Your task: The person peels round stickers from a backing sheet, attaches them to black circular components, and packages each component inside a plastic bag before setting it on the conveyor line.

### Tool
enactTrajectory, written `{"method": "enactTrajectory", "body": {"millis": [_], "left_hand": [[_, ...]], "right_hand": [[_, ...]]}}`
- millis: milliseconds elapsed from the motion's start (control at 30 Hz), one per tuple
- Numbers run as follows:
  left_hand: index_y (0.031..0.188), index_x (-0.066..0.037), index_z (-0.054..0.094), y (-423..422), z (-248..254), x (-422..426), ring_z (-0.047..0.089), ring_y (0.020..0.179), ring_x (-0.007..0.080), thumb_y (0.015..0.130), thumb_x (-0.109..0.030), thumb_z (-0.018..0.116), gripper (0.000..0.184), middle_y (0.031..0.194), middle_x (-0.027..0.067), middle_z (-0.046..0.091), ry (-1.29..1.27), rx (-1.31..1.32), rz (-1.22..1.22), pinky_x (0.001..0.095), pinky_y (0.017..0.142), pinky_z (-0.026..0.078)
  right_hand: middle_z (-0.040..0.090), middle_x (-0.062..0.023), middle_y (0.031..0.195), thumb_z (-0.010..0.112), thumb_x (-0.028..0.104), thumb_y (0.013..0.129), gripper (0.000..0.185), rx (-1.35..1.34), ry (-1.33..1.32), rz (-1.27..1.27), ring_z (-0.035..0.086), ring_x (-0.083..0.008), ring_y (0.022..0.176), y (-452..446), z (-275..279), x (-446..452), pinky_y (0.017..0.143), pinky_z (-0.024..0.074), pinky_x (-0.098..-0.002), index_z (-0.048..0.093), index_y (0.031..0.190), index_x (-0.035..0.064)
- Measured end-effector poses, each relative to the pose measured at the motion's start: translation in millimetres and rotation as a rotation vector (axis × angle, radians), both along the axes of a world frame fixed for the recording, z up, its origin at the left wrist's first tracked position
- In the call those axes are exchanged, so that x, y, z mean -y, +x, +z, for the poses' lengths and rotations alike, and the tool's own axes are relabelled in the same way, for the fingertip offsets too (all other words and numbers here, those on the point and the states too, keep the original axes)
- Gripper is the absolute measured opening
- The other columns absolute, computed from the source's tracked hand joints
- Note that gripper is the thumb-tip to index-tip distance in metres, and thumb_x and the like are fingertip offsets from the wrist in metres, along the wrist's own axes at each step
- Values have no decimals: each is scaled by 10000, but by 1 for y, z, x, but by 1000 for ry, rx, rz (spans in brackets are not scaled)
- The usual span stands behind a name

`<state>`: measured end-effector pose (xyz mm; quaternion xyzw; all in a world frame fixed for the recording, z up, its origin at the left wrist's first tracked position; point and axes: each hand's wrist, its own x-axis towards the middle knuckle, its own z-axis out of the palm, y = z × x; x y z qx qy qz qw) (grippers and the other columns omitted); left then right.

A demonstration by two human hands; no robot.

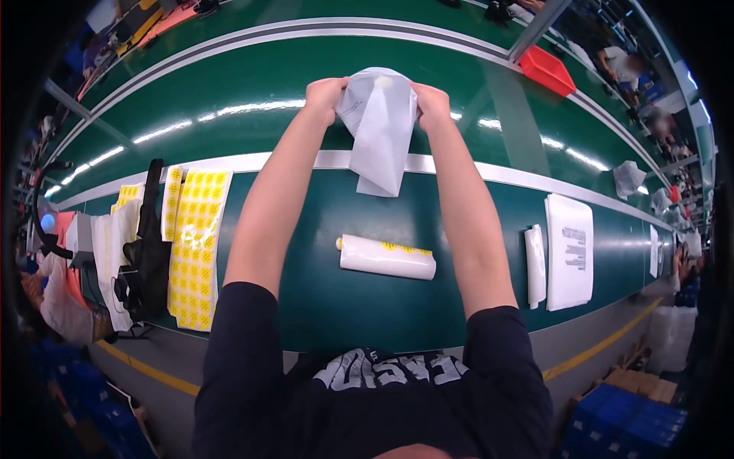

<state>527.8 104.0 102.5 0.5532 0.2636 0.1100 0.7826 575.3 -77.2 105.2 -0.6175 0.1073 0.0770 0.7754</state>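
My left hand and my right hand are stretched forward over the green conveyor belt. Between them they grip a translucent white plastic bag by its two sides. A pale round spot shows near the bag's top, and its lower end hangs down to a point over the metal rail. Some of my fingers are hidden behind the plastic. Below the bag, between my forearms, a white roll with yellow stickers lies on the green worktable, touched by neither hand.
Yellow sticker sheets and a black strap-like item lie on the left. To the right are a stack of printed white bags and a narrow white packet. A red tray sits beyond the belt. Other people work farther off.
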Motion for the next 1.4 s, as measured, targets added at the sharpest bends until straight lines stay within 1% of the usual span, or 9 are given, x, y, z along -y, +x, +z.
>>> {"method": "enactTrajectory", "body": {"millis": [100,267,333,367,500,800,1067,1267,1400], "left_hand": [[856,54,628,21,-22,1,619,748,196,765,-64,620,149,836,108,626,60,-169,22,331,582,479],[916,-28,666,23,-55,10,605,959,324,769,-241,558,280,1001,176,640,791,-269,-188,366,825,472],[925,-36,665,11,-47,29,603,956,332,791,-253,525,291,992,177,642,944,-243,-283,370,834,471],[988,-18,637,4,-39,42,607,960,301,850,-229,454,312,1005,168,639,880,-253,-298,385,830,475],[1190,24,462,-39,3,70,562,1025,248,951,-130,238,363,1150,134,547,-411,-55,-310,416,871,463],[1157,41,476,-70,18,83,548,1058,265,936,-87,254,337,1156,153,535,-625,159,-200,400,928,447],[1148,-32,526,-107,31,88,551,1068,244,907,-195,322,354,1152,94,568,-787,105,-241,392,941,433],[1136,-90,560,-118,26,99,544,1081,258,909,-322,352,385,1156,83,582,-972,296,-347,416,929,428],[1191,-95,524,-124,32,101,529,1103,268,924,-383,348,431,1193,89,560,-1086,374,-429,431,918,439]], "right_hand": [[636,-114,821,677,95,757,201,-79,-109,-17,592,-191,662,13,-17,11,572,468,-309,643,878,-62],[612,-145,1005,638,131,756,331,-45,-449,-51,610,-261,871,1,-44,26,725,480,-331,578,1005,-78],[598,-159,1059,587,94,785,325,-158,72,-25,613,-277,889,14,-63,41,733,489,-369,552,1059,-79],[594,-168,1050,521,71,828,310,-174,180,80,605,-287,921,18,-67,51,742,501,-405,530,1103,-70],[569,-170,1103,483,146,890,353,142,482,362,586,-284,995,-11,-49,63,800,518,-403,476,1170,-70],[564,-172,1103,484,219,905,400,173,640,314,592,-275,980,-38,-34,61,798,527,-416,457,1185,-65],[398,-88,1337,412,359,934,471,357,721,537,400,-259,1216,-87,-17,45,1034,313,-418,384,1317,85],[430,-88,1307,516,221,898,462,1080,-554,400,458,-226,1172,-98,-65,10,978,400,-367,364,1306,68],[466,-87,1265,511,241,900,435,1100,-594,331,488,-219,1133,-111,-46,13,942,427,-366,393,1281,68]]}}
